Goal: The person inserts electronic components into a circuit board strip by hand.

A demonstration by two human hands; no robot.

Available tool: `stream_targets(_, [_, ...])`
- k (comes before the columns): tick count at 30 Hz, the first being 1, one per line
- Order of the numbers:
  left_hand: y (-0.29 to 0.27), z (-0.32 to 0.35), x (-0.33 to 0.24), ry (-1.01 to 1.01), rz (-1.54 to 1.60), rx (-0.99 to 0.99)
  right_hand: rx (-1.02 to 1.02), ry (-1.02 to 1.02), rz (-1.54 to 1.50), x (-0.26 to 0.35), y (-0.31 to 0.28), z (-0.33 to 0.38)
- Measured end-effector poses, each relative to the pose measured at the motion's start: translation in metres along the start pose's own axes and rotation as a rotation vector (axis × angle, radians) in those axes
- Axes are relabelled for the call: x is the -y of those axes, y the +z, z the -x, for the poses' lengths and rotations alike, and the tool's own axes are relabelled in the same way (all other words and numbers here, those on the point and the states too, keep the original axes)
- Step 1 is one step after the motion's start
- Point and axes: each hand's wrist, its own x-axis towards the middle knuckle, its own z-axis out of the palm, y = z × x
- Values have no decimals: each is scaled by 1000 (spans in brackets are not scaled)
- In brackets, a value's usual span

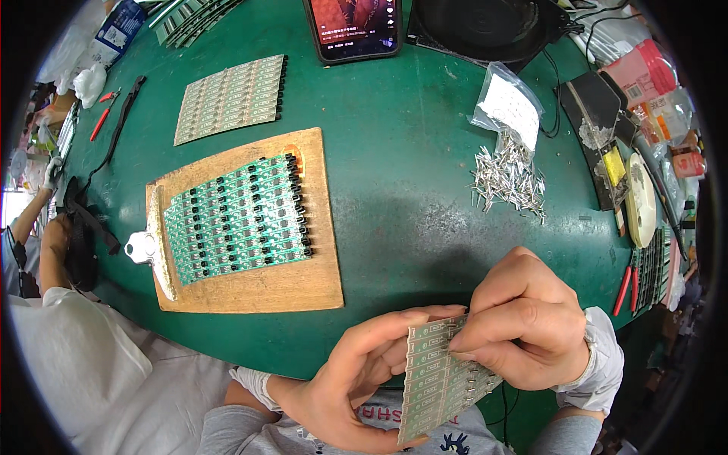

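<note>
My left hand (pixel 337 387) grips a panel of small circuit boards (pixel 428 390) by its edges, tilted up in front of my body. Along the panel's right part, a row of small metal parts stands in place. The fingers of my right hand (pixel 531 326) are pinched together at the panel's upper face; what they hold, if anything, is hidden. Beyond my right hand, a heap of small silvery cylindrical parts (pixel 504 182) spills from a clear plastic bag (pixel 506 102). To the left, a green circuit board panel (pixel 227 220) with rows of black components lies on a wooden clipboard (pixel 326 250).
Another circuit board panel (pixel 231 98) lies behind the clipboard. A phone (pixel 356 57) stands at the back, beside a black tray (pixel 478 30). Red-handled pliers (pixel 622 292) and a soldering stand with a yellow sponge (pixel 613 165) are on the right. Another person's arm (pixel 53 246) is at far left.
</note>
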Motion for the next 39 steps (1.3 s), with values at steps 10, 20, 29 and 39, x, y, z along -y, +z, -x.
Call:
stream_targets(10, [6,1,2,18,36,-50,-8,-76,59,0,0,-1])
stream_targets(20, [9,-7,0,56,43,-49,42,-292,351,-3,-5,16])
stream_targets(29, [-1,-7,13,173,280,184,26,-205,851,-6,-36,7])
stream_targets(39, [7,1,7,38,131,-97,195,-57,1248,-18,-44,-4])
